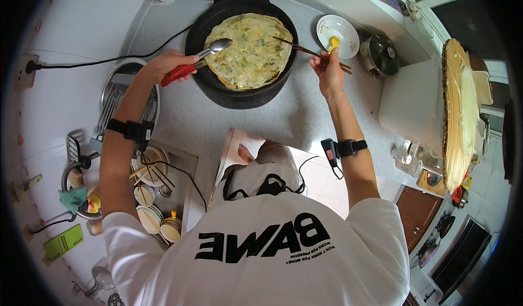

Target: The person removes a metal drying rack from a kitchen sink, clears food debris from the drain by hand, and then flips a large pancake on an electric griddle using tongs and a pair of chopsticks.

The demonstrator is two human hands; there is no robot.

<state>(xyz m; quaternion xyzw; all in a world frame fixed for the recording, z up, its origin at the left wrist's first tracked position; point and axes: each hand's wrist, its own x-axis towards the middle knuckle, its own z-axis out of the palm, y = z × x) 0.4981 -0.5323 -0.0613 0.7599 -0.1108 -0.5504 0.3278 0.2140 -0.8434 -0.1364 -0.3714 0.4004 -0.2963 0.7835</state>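
Note:
A round flatbread with green flecks (249, 52) lies in the black pan of an open electric griddle (241, 101). My left hand (173, 67) grips the red handle of metal tongs (214, 46), whose tips are over the flatbread's left side. In my right hand (331, 71) is a pair of dark wooden chopsticks (306, 50), pointing left over the flatbread's right edge. A yellow brush (334, 43) stands up at my right fingertips, over a white floral plate (349, 32); whether my fingers hold it, I cannot tell.
A lidded pot (378, 56) stands right of the plate. Further right, a straw-coloured round tray (451, 114) with pale dough rises near a white bin (408, 93). At left are a metal basin (157, 101), the griddle's cord (122, 60), and a sink (186, 163) with bowls and chopsticks.

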